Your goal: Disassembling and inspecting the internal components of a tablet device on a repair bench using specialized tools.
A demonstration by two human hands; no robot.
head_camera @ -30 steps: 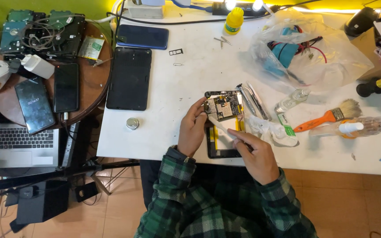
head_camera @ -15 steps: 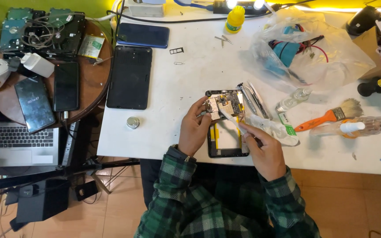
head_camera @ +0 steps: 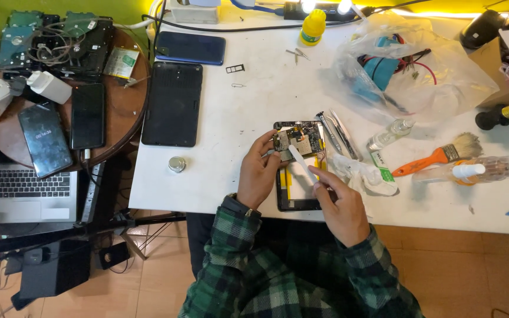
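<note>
A white table [head_camera: 248, 118] stands before a yellow-green wall, with a round brown side table [head_camera: 128, 112] at its left edge and a wood-look floor below.

At the table's front, an opened tablet [head_camera: 299, 171] lies with its back off, circuit board and yellow-edged inner panel showing. The left hand [head_camera: 258, 174] grips the tablet's left edge, thumb and fingertips curled onto the board end. The right hand [head_camera: 341, 206] pinches a thin white pry tool [head_camera: 300, 162] between thumb and forefinger, its tip resting on the board.

A crumpled clear plastic bag [head_camera: 443, 70] sits at the far right, holding blue parts and red and black wires. Near it a small clear bottle [head_camera: 389, 134] lies on its side; whether it holds anything cannot be told. A clear squeeze bottle with a white collar [head_camera: 472, 169] lies flat beside an orange-handled brush [head_camera: 437, 156]. A yellow bottle with a green label band [head_camera: 312, 26] stands upright at the back. A white crumpled wrapper with a green label strip [head_camera: 366, 175] lies just right of the tablet, next to metal tweezers [head_camera: 337, 132].

A black tablet [head_camera: 172, 103] lies face down further left, a dark blue phone [head_camera: 191, 48] behind it. The side table carries hard drives [head_camera: 54, 41], two phones [head_camera: 66, 126] and a small greenish rectangular packet [head_camera: 121, 62]. A laptop [head_camera: 27, 191] sits lower down.
</note>
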